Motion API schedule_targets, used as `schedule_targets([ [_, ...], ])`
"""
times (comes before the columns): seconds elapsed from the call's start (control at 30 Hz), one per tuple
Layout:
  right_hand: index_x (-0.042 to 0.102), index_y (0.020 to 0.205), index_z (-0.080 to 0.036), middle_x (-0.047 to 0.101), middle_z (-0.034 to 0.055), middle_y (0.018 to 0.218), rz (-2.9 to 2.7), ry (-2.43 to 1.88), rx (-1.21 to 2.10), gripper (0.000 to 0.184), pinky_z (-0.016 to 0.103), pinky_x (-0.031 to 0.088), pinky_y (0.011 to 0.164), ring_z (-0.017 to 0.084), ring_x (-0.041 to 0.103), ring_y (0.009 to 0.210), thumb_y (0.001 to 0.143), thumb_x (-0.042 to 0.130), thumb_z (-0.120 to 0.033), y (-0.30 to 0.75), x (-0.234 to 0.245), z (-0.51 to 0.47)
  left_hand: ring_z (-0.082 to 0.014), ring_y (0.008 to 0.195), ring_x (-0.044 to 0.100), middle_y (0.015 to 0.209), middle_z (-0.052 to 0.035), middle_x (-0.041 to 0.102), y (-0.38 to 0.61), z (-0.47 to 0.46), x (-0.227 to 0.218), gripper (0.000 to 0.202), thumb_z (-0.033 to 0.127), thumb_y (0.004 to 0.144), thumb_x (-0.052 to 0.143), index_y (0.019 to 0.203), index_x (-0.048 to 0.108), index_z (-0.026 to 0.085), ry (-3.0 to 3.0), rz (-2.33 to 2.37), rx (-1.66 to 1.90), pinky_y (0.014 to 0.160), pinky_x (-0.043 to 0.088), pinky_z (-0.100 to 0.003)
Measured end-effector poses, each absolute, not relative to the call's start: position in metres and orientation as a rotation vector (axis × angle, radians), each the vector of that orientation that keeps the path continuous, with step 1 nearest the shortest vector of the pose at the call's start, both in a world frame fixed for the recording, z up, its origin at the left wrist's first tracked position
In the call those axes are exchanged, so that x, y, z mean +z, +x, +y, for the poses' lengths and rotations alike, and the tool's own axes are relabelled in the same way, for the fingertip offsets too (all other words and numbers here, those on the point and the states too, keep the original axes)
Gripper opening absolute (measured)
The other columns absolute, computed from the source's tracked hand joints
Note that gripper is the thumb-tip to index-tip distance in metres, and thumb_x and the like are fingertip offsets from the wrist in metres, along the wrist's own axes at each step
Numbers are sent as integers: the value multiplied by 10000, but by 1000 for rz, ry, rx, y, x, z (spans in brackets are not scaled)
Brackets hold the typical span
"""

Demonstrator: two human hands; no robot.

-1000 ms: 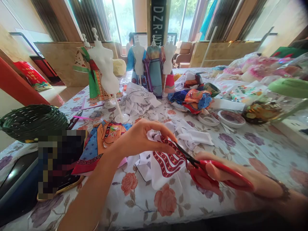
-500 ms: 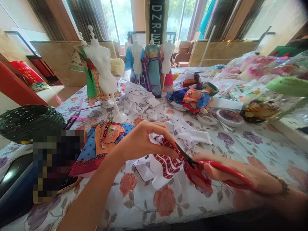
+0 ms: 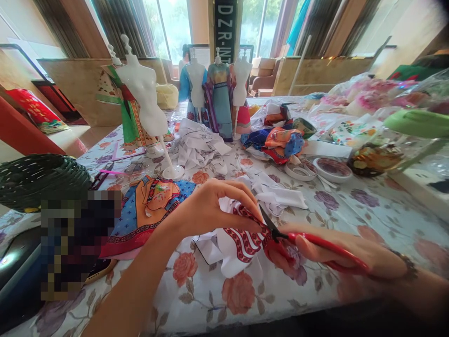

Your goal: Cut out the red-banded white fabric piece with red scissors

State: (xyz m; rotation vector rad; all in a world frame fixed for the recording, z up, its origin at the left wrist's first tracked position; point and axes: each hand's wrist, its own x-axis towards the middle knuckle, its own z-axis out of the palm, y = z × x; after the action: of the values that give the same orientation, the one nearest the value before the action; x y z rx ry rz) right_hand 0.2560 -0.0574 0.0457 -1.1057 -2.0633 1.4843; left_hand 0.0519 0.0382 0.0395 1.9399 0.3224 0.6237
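Note:
My left hand pinches a piece of fabric, white with red patterned bands, between thumb and fingers. In my right hand is a pair of scissors with red handles and dark blades. The blades point up and left, right beside my left fingertips at the fabric's edge. Below the blades hangs a red and pink part of the cloth. White scraps lie under the held fabric. To the left rests a cut blue, orange and red garment piece.
White dress-form mannequins stand across the table, some in small robes. White scraps are heaped behind my hands. Rolls of tape lie at right, a dark green basket at left. Plastic-wrapped goods fill the far right.
The scissor blades look more open than before, and the fabric has shifted a little at my left fingertips. The whole view has moved slightly; both hands keep their hold.

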Motion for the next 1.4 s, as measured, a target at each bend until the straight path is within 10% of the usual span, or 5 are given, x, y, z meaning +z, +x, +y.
schedule_targets([
  [1.4,383,694,-221,404,-22,661,-1798,-1179,1781,538,295,339,564,151,406,606,870,379,-730,274,10,-64,-123,711,563,712,-6,661,47,41,41,61,246,712,799,745,774,201,1944,406,529,672,480,-245],
])
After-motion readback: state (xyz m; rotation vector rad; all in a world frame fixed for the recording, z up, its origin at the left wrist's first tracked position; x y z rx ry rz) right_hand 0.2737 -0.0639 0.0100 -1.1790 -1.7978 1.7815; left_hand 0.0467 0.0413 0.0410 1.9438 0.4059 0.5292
